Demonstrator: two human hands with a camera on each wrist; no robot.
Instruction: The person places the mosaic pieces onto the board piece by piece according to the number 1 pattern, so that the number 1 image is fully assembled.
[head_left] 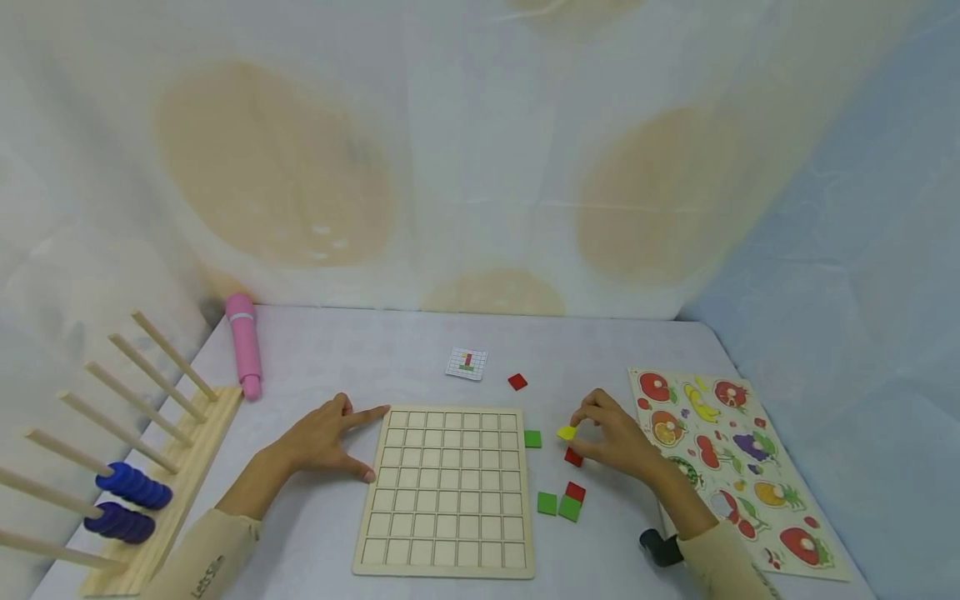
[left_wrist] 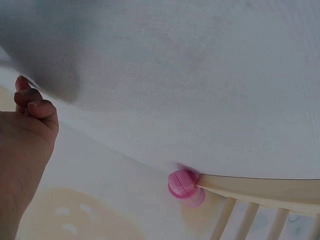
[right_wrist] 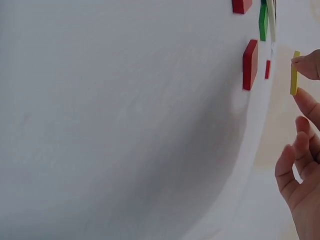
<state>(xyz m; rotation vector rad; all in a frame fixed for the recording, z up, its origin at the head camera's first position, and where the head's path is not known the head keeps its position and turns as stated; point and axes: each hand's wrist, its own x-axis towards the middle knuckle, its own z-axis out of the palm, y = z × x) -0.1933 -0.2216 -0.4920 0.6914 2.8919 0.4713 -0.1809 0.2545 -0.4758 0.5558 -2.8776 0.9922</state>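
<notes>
Between thumb and index finger, my right hand (head_left: pixel 611 439) pinches a yellow square tile (head_left: pixel 566 433), raised off the table in the right wrist view (right_wrist: pixel 294 75). Just below it lies a red tile (head_left: pixel 573 457). My left hand (head_left: pixel 324 439) touches the left edge of a wooden grid board (head_left: pixel 450 492), index finger at the top corner and thumb lower down. The board's squares hold no tiles. Right of the board lie a green tile (head_left: pixel 532 439), another green tile (head_left: pixel 547 503), and a red tile (head_left: pixel 576 492) against a third green tile (head_left: pixel 569 508).
A small pattern card (head_left: pixel 467 364) and a red tile (head_left: pixel 517 382) lie behind the board. On the left stand a pegged wooden rack (head_left: pixel 191 467) with blue rings (head_left: pixel 135 486) and a pink microphone-like toy (head_left: pixel 244 346). A fruit puzzle board (head_left: pixel 720 467) and a black object (head_left: pixel 660 547) are on the right.
</notes>
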